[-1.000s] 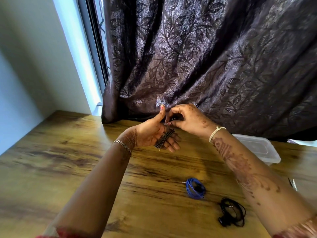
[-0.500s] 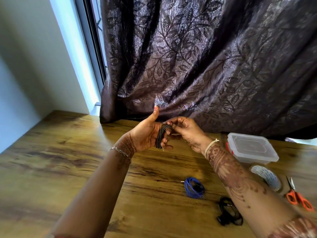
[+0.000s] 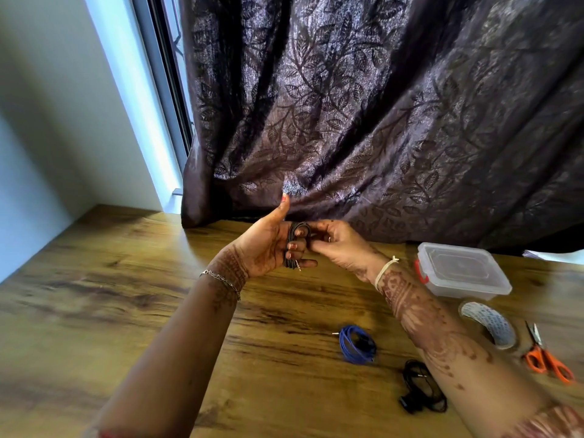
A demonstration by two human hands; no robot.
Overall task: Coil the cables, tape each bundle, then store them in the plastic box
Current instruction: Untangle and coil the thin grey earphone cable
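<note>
A thin dark cable [image 3: 292, 245] is wound in loops round the fingers of the left hand [image 3: 268, 245], which is held above the wooden surface [image 3: 126, 295]. The left grip is partly closed: the thumb is raised clear, while at least one finger is curled over the loops. The right hand [image 3: 338, 248] is set against the upper side of the coil, its grip closed in a pinch on the cable. Whether the loose end or the whole bundle is pinched cannot be told, as the fingers overlap there. A small metal plug [image 3: 298, 267] hangs below the coil.

The chief risk is judged to be the loops springing apart once they are slid off the fingers, since nothing binds them yet. The clear roll of tape [image 3: 489, 324] lies well apart on the right, near the orange-handled scissors [image 3: 546, 358]. One hand would therefore have to be freed to fetch it, and the bundle would be left to a single grip. The hanging plug could be snagged and a turn pulled loose.

A blue coiled cable [image 3: 355, 344] and a black bundled cable [image 3: 422, 390] lie just beside the right forearm and could be swept aside by a reach towards the tape. The clear plastic box [image 3: 461, 270] is lidded, so it would have to be opened while a coil is being held.
</note>
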